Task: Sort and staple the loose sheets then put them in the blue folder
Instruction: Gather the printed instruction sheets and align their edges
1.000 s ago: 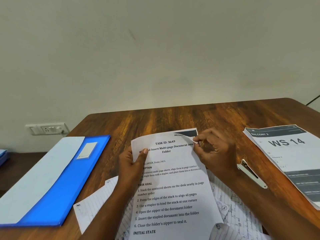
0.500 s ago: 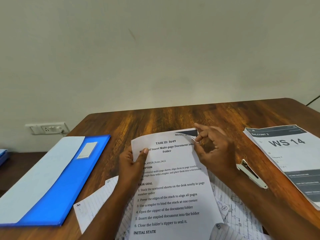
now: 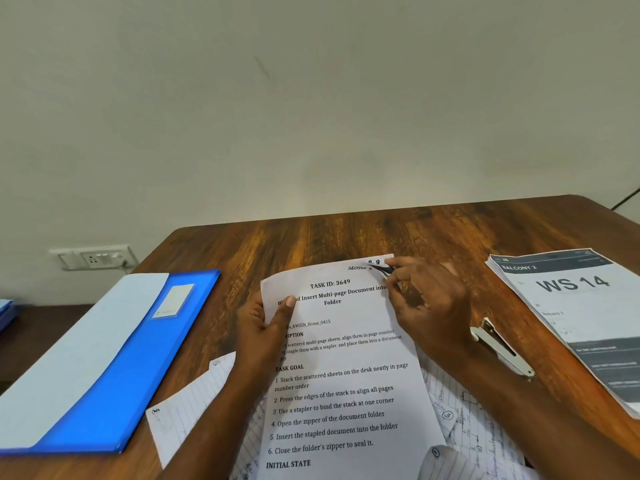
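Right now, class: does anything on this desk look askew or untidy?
Yes. The lined sheets lie fanned at odd angles under the printed page, unstacked. The stapler lies aslant beside the right hand.

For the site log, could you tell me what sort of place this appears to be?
Probably an office or home study desk: a wooden table against a plain wall with a socket, bearing a blue folder, a stapler and printed sheets.

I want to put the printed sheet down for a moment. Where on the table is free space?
Bare wood lies beyond the printed sheet up to the table's far edge, between the blue folder and the WS 14 stack. Near you it is crowded: lined sheets, stapler.
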Demonstrator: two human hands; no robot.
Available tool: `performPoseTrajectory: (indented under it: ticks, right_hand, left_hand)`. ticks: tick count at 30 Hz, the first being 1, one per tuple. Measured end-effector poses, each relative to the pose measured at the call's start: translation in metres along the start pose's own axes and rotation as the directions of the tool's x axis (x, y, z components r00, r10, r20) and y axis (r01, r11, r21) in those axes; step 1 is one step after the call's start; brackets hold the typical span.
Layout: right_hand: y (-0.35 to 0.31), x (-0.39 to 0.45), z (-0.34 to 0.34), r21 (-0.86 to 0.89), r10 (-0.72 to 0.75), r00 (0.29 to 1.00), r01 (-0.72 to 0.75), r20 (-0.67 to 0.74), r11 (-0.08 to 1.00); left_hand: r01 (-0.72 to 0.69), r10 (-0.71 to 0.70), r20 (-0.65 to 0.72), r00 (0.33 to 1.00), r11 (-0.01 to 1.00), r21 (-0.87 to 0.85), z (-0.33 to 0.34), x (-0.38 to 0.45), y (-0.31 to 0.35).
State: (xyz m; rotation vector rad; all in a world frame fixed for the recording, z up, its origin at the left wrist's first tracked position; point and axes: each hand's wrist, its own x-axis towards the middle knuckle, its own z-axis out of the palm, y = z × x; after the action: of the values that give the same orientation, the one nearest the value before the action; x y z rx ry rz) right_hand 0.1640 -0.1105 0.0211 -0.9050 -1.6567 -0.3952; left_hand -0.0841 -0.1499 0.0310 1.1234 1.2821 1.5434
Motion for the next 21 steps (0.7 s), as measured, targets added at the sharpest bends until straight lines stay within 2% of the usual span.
performPoseTrajectory:
  ticks: [7,13,17,21]
  right_hand:
    - [0.0000,0.0011,-0.0024,-0.063,-0.093,0.995,0.092,-0.019,0.994]
    - [0.0007,0.0006,0.0019,0.148,0.058,0.995,-0.070,0.084,0.986]
    - [0.0001,0.0015,0.0016,0.217,0.118,0.991,-0.129,0.065,0.968]
    - [-0.0022,0.0027,-0.0010,0.181,0.120,0.993,-0.116,-0.011,0.977]
  left_hand:
    - [0.004,-0.004,0.010,1.000,1.000,-0.002,-0.0016,0.0012,-0.0027]
    - [-0.002,0.002,0.012,1.000,1.000,-0.002,-0.0008,0.0012,-0.0035]
    - [-0.027,0.027,0.004,1.000,0.999,0.024,-0.0016,0.0022,-0.0038]
    - [-0.028,0.028,0.001,1.000,0.999,0.015,-0.0008,0.0030,-0.0046]
